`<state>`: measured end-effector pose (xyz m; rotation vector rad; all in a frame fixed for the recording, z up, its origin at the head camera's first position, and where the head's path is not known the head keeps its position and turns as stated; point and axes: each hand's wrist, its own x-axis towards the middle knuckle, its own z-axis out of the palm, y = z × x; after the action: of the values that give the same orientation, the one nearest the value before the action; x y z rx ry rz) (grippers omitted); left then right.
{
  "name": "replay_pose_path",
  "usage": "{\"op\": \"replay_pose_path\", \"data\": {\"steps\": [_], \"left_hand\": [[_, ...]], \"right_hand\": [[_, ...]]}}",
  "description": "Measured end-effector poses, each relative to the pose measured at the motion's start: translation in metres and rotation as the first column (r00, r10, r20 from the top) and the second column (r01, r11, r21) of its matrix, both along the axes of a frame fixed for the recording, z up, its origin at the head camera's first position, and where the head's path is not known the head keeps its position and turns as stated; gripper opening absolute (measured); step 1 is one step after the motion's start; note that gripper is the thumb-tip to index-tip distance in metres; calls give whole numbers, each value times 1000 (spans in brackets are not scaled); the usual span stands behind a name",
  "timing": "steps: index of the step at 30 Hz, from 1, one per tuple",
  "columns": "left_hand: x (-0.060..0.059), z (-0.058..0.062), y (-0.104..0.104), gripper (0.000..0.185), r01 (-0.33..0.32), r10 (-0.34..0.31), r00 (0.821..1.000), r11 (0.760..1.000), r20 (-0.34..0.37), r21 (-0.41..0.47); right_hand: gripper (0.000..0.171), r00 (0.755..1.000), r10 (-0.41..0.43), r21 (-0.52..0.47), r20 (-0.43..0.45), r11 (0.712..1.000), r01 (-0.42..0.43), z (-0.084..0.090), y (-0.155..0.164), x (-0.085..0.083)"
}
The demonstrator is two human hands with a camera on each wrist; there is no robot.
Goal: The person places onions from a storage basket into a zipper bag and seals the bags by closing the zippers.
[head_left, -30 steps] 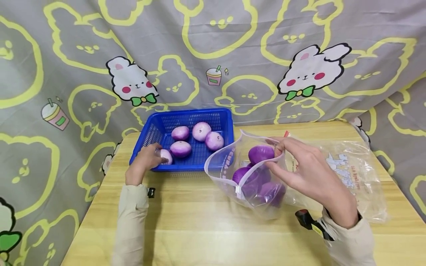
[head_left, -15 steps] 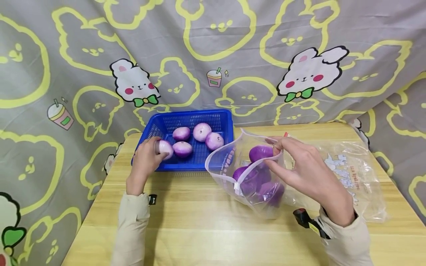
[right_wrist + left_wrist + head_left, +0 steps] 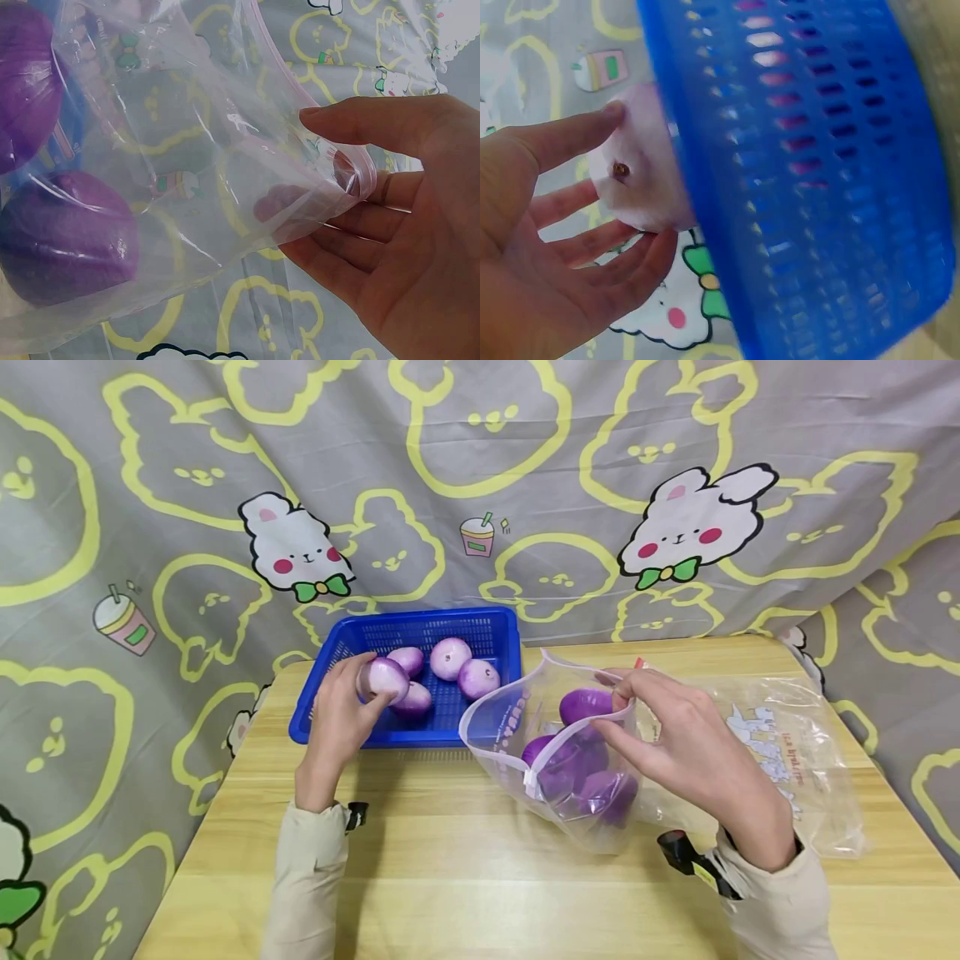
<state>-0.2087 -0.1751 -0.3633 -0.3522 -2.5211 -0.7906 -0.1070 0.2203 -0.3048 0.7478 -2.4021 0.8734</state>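
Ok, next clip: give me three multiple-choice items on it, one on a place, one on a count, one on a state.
1. Where is the pale purple round onion that the left hand holds?
A. above the blue plastic mesh basket
B. inside the bag
C. on the table

2. How many onions lie in the basket, not counting the held one?
A. one
B. three
C. six

3. How is the clear plastic zip bag of dark purple onions?
A. zipped shut
B. lying flat and empty
C. held open by the right hand

Answers: 1 A, the head view shows it lifted over the basket's front left; 2 B, three rest on the mesh floor; 3 C, the fingers pinch the rim and the mouth gapes.
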Motion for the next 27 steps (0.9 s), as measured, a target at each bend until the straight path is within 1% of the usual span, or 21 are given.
{"op": "replay_pose_path", "data": {"steps": [5,9,12,16,19,23,27], "left_hand": [[8,15,17,58,31,-36,998,993,49,112],[18,26,29,57,34,-40,999,986,34,164],[25,29,35,57,46,-46,999,985,2,168],[33,35,38,57,58,-53,998,987,-40,152],[40,39,41,58,71,-63,996,985,-55,154],[50,44,45,58,102,-90,993,979,-75,178],[58,50,48,58,153,-132,984,969,-118,196]], "right_hand": [[28,1000,-9,12,-5,1000,9,0,0,-1],[28,1000,-3,16,-4,1000,3,0,-1,-1],[28,1000,0,11,-5,1000,0,0,-2,-1],[29,1000,4,6,-16,1000,-4,-1,-6,-1],[29,1000,2,9,-24,1000,-2,-3,-8,-1],[28,1000,4,20,-31,1000,-4,-4,-11,-1],[28,999,7,19,-42,1000,-6,-3,-14,-2]]}}
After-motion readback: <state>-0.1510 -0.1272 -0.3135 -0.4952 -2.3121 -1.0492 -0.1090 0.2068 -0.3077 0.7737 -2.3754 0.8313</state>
